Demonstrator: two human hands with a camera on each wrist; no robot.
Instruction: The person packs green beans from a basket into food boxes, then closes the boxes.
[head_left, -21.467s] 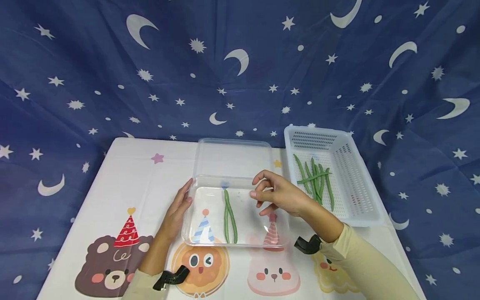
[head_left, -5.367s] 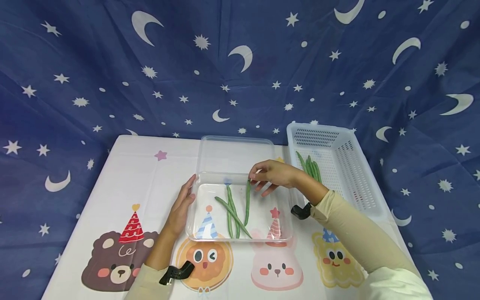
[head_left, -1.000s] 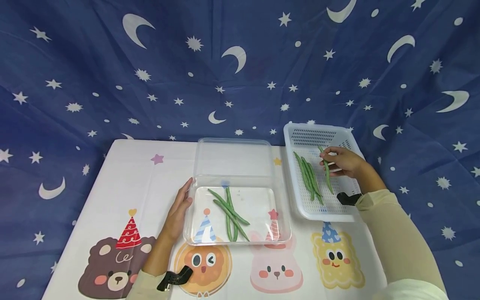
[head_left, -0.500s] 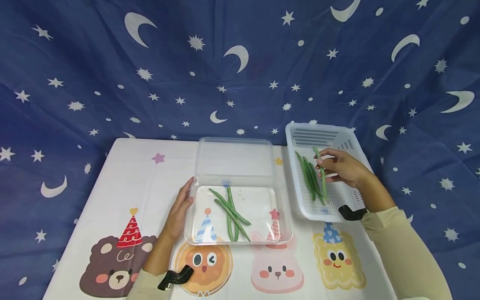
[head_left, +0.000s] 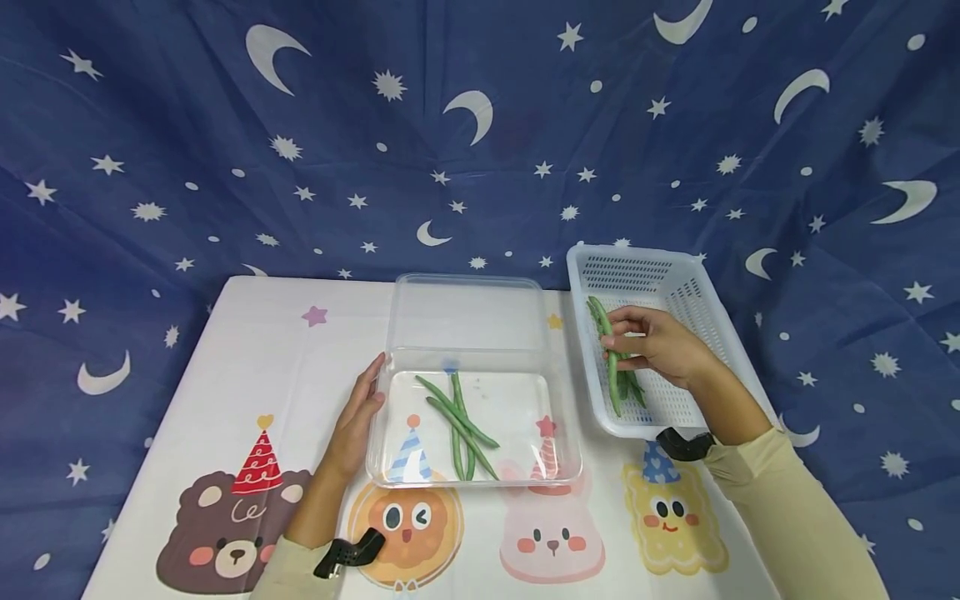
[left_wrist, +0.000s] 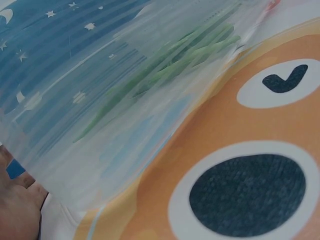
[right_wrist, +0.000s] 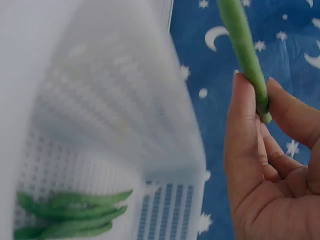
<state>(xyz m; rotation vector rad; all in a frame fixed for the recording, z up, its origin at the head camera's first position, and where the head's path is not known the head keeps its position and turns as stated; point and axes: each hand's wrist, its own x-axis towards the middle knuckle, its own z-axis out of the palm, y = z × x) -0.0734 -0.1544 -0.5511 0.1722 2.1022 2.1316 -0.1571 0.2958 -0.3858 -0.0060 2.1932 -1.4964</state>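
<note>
Over the left part of the white perforated basket, my right hand pinches one green bean between thumb and fingertips. The right wrist view shows that bean held near its end by the right hand. Several other beans lie together on the basket floor. My left hand rests against the left wall of the clear container, fingers relaxed. Inside the container, several beans lie crossed. The left wrist view shows part of the left hand beside the clear wall.
A clear lid lies behind the container, its front edge at the container's back rim. The white tablecloth has printed cartoon figures along the front. A dark blue cloth with moons and stars hangs behind the table.
The right hand has moved left within the basket with the bean in its pinch, from the basket's middle to above the other beans. The left hand and container have stayed in place.
</note>
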